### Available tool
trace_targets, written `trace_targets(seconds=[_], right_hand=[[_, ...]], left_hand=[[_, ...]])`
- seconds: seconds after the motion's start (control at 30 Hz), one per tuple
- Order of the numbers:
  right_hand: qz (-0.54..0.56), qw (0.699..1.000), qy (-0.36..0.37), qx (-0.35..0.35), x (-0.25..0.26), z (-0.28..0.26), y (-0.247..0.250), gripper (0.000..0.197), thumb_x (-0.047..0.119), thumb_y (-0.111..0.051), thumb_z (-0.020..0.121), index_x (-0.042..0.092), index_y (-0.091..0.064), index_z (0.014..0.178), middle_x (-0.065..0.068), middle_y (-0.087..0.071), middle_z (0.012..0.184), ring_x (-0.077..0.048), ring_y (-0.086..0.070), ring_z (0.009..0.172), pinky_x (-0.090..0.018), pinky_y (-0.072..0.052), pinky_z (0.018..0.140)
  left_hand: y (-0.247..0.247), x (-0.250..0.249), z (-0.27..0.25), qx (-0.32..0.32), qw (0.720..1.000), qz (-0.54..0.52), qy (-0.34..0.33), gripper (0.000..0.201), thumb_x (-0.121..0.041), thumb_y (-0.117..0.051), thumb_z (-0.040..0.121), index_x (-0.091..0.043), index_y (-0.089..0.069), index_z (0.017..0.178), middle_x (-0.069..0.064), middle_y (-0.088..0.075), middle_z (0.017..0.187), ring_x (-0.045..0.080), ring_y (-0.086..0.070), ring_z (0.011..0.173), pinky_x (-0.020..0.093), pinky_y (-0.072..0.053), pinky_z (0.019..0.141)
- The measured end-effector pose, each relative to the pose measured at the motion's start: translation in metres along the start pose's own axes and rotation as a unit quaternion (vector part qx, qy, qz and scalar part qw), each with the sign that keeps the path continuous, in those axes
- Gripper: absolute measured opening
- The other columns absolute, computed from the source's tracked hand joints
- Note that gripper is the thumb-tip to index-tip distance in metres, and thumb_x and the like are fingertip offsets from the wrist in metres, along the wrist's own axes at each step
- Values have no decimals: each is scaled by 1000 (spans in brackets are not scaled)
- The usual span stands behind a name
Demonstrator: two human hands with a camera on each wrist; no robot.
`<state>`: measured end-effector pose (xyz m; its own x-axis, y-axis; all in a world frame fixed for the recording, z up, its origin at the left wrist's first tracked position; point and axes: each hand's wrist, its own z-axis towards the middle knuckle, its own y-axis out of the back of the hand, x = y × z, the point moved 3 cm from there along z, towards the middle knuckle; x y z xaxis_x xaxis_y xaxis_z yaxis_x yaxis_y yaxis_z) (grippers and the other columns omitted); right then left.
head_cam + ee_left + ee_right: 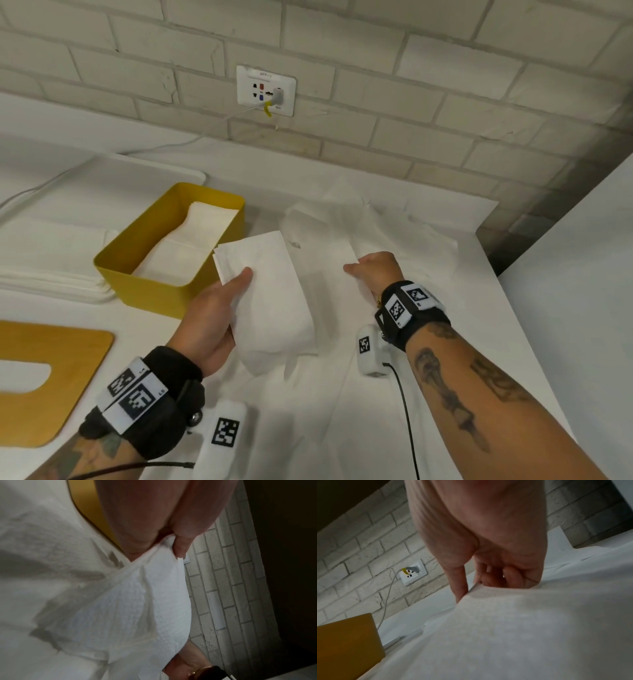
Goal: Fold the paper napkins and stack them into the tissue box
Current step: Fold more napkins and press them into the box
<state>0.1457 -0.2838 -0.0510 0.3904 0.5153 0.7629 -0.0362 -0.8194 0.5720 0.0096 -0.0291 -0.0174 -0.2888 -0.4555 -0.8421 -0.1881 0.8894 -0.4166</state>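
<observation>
The yellow tissue box (171,253) (lid off, folded napkins already inside) stands just left of the hands, so the folded napkin (270,301) is best kept flat and squared before being lowered in. It is white, soft, dimpled, pinched by the left hand (212,318); the right hand (373,270) grips a loose sheet (522,628) edge.

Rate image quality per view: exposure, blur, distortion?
Head view: bright, mostly sharp, white napkins nearly wash into the table; brick wall lines bow from the wide angle. Left wrist view: dim, soft blur, folded napkin weave readable, left hand close and unsharp. Right wrist view: dim, grainy, loose napkin a featureless blur, wall socket fairly clear.
</observation>
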Motion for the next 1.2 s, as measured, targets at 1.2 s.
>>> trace_targets(seconds=[1.2], right_hand=[[255, 955, 77, 133, 31, -129, -28, 35, 14, -80, 85, 16, -60, 114, -6, -79, 97, -25, -76, 90, -48, -60, 89]], left_hand=[[-35, 0, 15, 86, 995, -44, 23, 36, -33, -47, 106, -12, -62, 131, 14, -75, 119, 31, -74, 106, 50, -53, 94]])
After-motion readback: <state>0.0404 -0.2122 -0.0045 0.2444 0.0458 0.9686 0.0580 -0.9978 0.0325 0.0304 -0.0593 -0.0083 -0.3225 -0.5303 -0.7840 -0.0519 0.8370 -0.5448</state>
